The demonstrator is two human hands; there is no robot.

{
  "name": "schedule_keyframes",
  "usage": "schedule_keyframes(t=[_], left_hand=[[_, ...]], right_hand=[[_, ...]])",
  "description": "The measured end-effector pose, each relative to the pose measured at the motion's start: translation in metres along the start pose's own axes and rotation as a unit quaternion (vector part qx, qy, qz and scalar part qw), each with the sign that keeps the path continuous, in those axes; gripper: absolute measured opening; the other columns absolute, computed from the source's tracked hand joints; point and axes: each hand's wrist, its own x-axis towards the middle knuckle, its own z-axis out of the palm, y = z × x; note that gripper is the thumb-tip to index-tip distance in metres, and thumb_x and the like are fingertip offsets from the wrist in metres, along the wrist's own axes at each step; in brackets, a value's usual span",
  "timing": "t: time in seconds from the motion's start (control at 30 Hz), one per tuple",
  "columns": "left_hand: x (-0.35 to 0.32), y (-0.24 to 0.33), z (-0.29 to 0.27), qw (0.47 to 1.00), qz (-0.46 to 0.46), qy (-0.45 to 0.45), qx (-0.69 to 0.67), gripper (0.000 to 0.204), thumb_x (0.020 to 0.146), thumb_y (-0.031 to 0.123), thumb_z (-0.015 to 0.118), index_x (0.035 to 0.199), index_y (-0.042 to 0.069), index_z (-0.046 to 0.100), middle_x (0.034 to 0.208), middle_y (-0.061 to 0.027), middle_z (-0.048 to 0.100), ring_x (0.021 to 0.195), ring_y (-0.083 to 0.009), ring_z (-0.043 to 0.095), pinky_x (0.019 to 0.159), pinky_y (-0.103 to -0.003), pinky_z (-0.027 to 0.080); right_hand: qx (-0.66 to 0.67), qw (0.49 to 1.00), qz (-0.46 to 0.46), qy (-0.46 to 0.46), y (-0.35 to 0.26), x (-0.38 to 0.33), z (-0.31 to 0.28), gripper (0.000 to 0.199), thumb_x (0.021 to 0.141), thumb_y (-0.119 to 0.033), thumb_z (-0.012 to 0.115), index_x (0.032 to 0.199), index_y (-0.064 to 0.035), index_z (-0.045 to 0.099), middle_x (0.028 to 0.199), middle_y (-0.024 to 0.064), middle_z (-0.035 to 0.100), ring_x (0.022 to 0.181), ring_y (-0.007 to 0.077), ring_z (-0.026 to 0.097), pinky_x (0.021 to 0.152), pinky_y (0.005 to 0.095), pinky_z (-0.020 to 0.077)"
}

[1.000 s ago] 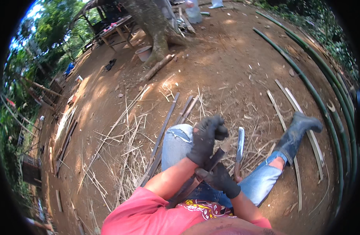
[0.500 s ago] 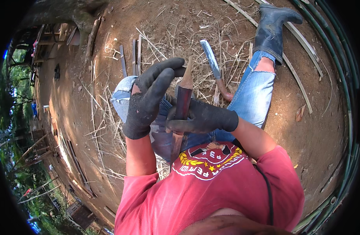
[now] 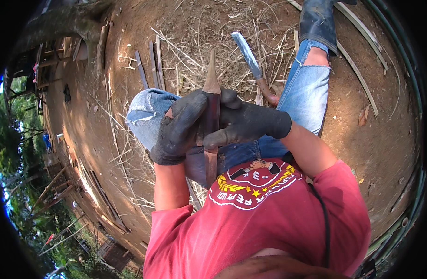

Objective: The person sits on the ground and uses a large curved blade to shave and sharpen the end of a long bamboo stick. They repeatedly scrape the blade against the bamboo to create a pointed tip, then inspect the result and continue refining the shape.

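Bare dirt ground [image 3: 376, 139], straw-littered. Both gloved hands, left hand [image 3: 178, 130] and right hand [image 3: 243, 123], grip a pointed brown bamboo stake [image 3: 211, 111] at centre. A long-bladed knife [image 3: 253, 65] lies at 1 o'clock; a slipping grip risks the point striking the knee.

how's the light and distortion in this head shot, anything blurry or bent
Head view: hard sunlight on the dirt ground, deep shade at upper left; fisheye bends the bamboo poles along the right rim and blacks out the corners; gloved left hand, right hand and the wooden strip are sharp.
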Motion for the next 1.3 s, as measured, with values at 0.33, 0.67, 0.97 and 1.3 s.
schedule_keyframes(t=[0.33, 0.67, 0.97, 1.3], left_hand=[[0.005, -0.013, 0.002, 0.992, 0.068, -0.054, -0.095, 0.059, 0.102, 0.034, 0.043, 0.142, -0.009, 0.037, 0.094, -0.0094, 0.058, 0.084, -0.0243, 0.06, 0.081, -0.038, 0.049], [0.012, -0.016, 0.001, 0.98, 0.019, -0.062, -0.19, 0.063, 0.1, 0.03, 0.047, 0.147, -0.008, 0.029, 0.098, -0.0095, 0.051, 0.08, -0.019, 0.054, 0.072, -0.036, 0.048], [0.002, -0.003, 0.017, 0.98, 0.098, 0.175, 0.014, 0.04, 0.091, 0.004, 0.063, 0.128, 0.004, 0.05, 0.098, -0.0108, 0.064, 0.067, -0.0176, 0.067, 0.057, -0.029, 0.057], [0.01, -0.012, 0.021, 0.949, 0.123, 0.264, 0.12, 0.039, 0.089, 0.007, 0.068, 0.123, -0.001, 0.05, 0.084, -0.0087, 0.064, 0.058, -0.0116, 0.059, 0.052, -0.023, 0.047]], right_hand=[[-0.299, 0.797, 0.43, 0.299, 0.111, -0.029, -0.108, 0.063, 0.085, -0.048, 0.068, 0.122, 0.0025, 0.056, 0.109, 0.0193, 0.068, 0.105, 0.0297, 0.066, 0.089, 0.0414, 0.0526], [-0.424, 0.712, 0.502, 0.248, 0.232, -0.025, -0.106, 0.064, 0.092, -0.021, 0.052, 0.145, 0.0077, 0.03, 0.116, 0.0293, 0.065, 0.105, 0.0412, 0.067, 0.088, 0.0582, 0.0512], [0.203, 0.839, 0.31, 0.398, 0.172, -0.035, -0.108, 0.035, 0.094, -0.032, 0.053, 0.112, -0.004, 0.064, 0.089, 0.0087, 0.062, 0.073, 0.0221, 0.061, 0.07, 0.0403, 0.0543], [0.499, 0.762, 0.013, 0.414, 0.092, -0.04, -0.048, 0.051, 0.096, -0.02, 0.06, 0.142, -0.0058, 0.044, 0.081, 0.0016, 0.057, 0.072, 0.0149, 0.061, 0.065, 0.0306, 0.0542]])
